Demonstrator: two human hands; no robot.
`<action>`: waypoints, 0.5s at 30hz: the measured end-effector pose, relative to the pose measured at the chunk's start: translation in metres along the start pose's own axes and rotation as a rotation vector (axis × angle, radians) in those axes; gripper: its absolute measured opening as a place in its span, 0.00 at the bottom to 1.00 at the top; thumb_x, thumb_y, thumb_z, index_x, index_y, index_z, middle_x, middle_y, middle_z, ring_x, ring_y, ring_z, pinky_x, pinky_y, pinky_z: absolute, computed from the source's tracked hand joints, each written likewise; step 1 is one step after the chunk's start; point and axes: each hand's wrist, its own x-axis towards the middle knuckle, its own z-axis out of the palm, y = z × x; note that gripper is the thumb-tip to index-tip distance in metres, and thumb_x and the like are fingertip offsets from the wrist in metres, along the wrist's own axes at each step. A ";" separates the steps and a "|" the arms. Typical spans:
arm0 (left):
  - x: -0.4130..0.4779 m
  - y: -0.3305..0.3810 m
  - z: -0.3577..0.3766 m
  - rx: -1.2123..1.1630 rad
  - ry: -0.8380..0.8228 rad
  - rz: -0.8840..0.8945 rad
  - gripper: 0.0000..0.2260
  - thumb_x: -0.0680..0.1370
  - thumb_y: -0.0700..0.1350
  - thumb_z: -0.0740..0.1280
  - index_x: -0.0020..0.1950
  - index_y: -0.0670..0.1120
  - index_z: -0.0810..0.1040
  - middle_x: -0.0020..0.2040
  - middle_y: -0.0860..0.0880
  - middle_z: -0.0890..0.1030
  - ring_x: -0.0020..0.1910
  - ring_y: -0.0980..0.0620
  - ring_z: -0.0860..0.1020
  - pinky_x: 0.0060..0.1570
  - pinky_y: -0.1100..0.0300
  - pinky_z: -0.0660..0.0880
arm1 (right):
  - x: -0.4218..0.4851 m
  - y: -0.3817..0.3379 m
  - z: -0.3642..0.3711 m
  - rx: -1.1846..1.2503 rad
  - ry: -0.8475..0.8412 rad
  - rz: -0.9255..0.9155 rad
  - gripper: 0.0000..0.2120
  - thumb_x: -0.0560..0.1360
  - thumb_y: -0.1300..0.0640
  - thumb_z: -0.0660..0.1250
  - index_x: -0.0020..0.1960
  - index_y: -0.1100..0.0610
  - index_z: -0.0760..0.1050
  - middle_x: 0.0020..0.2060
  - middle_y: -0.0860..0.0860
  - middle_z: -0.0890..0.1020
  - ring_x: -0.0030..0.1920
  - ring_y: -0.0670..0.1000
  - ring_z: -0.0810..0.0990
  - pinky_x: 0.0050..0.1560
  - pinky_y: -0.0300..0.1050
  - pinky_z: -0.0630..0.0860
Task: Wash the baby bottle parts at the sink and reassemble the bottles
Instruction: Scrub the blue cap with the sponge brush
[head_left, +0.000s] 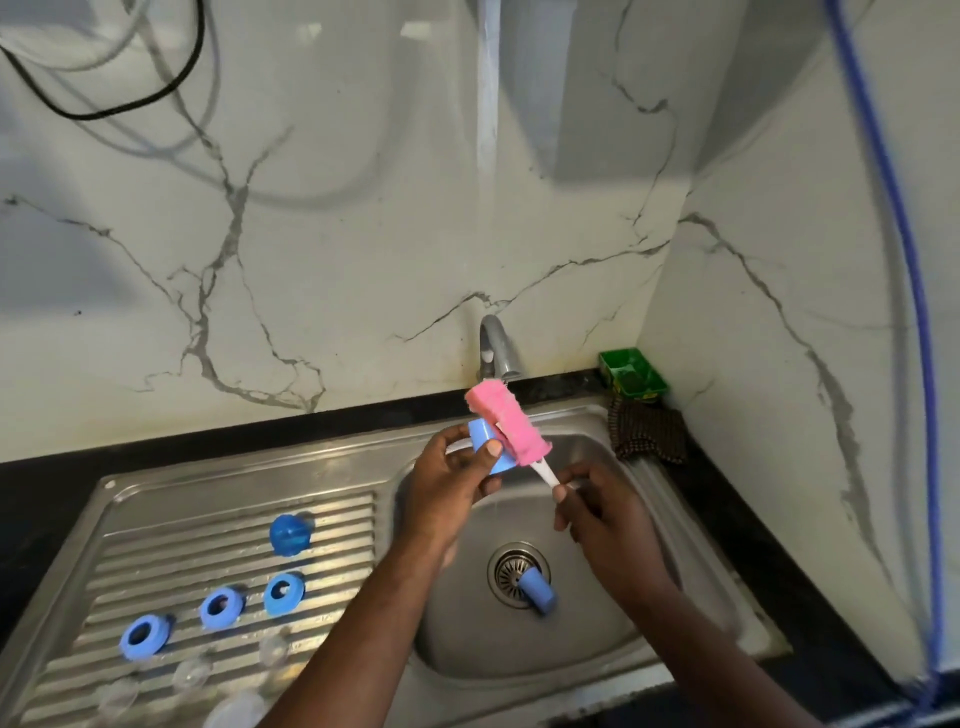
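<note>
Over the sink basin (587, 644), my left hand (452, 480) grips a light blue bottle cap (491, 448). My right hand (597, 506) pinches the white handle of a pink sponge brush (506, 421), whose sponge lies against the cap just under the tap (496, 351). Another light blue cap (537, 590) lies on the drain. On the ribbed drainboard (156, 561) sit three blue screw rings (143, 636) (222, 608) (284, 594), a darker blue dome cap (291, 532) and several clear teats (192, 673).
A green soap tray (631, 375) and a dark checked cloth (647, 431) sit at the back right corner. A blue hose (904, 260) hangs down the right wall. Marble walls close in behind and to the right.
</note>
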 end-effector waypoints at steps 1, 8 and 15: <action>0.001 0.001 0.004 -0.027 -0.008 -0.009 0.13 0.77 0.40 0.73 0.60 0.45 0.77 0.46 0.45 0.86 0.44 0.52 0.85 0.44 0.58 0.82 | 0.002 0.001 0.000 -0.005 0.014 0.007 0.06 0.79 0.59 0.67 0.49 0.48 0.75 0.31 0.51 0.82 0.29 0.44 0.75 0.34 0.45 0.72; 0.007 0.003 0.012 -0.029 0.027 -0.013 0.13 0.77 0.42 0.73 0.60 0.47 0.79 0.49 0.47 0.86 0.47 0.51 0.85 0.48 0.54 0.81 | -0.001 0.002 -0.003 -0.009 0.030 -0.038 0.07 0.79 0.60 0.67 0.50 0.48 0.75 0.31 0.51 0.81 0.28 0.44 0.74 0.33 0.41 0.71; 0.013 0.003 0.014 0.025 -0.084 -0.019 0.10 0.79 0.43 0.70 0.59 0.48 0.80 0.50 0.49 0.86 0.49 0.53 0.83 0.46 0.59 0.77 | 0.006 0.008 -0.009 -0.022 0.031 -0.008 0.06 0.80 0.57 0.67 0.49 0.46 0.75 0.31 0.51 0.81 0.28 0.44 0.74 0.33 0.39 0.71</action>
